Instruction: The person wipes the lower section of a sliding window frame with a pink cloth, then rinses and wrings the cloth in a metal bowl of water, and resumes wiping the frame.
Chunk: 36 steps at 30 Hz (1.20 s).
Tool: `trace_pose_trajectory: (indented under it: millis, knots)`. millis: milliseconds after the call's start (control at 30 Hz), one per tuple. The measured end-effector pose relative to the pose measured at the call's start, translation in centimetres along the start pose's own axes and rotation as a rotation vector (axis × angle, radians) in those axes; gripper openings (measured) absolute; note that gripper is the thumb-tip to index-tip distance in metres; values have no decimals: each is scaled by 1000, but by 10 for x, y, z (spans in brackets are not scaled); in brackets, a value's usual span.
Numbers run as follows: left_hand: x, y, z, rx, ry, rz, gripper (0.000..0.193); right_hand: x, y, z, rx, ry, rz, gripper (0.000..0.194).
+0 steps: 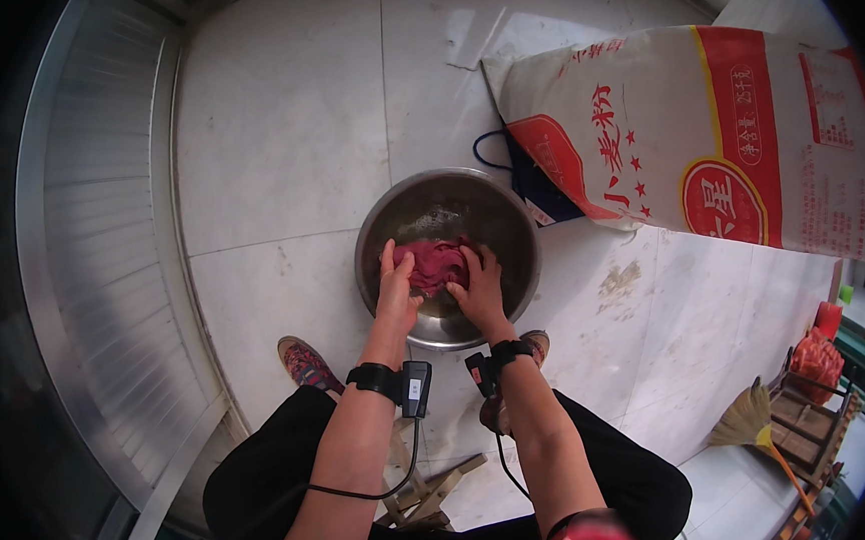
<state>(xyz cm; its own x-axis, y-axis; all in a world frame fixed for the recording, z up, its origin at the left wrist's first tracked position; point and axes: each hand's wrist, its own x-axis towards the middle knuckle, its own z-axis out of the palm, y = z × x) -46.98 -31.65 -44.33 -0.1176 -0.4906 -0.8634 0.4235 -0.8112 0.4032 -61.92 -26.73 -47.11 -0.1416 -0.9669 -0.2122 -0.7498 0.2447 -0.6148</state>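
A crumpled dark-pink cloth [436, 265] lies bunched in a stainless-steel basin [376, 213], with a little liquid glinting around it. My left hand [399, 286] holds the cloth's left end, a fold of it showing between the fingers. At the other end, my right hand [484, 285] grips the bunch with curled fingers, its thumb on the near side. Both hands are inside the basin, below its rim. Part of the cloth is hidden under my fingers.
The basin stands on pale floor tiles [284, 139] between my feet. A large flour sack [660, 135] leans in at the upper right, above a dark blue bag [533, 175]. Left is a ribbed metal panel [99, 194]; a wooden stool [428, 492] is beneath me. A broom [745, 420] leans far right.
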Motion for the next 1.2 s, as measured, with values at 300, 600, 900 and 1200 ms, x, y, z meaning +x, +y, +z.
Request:
trace_pose_trajectory:
  millis: [300, 600, 900, 1200]
  knots:
    - [-3, -10, 11, -50, 53, -167, 67, 14, -12, 13, 361, -79, 292, 56]
    - [9, 0, -2, -302, -125, -1, 32, -6, -83, -53, 929, -392, -17, 36]
    - [-1, -13, 13, -501, -155, 12, 25, 2, -95, -36, 667, -82, 140, 16]
    - [4, -23, 11, -196, 18, 88, 16, 16, -51, -10, 314, 3, 235, 25]
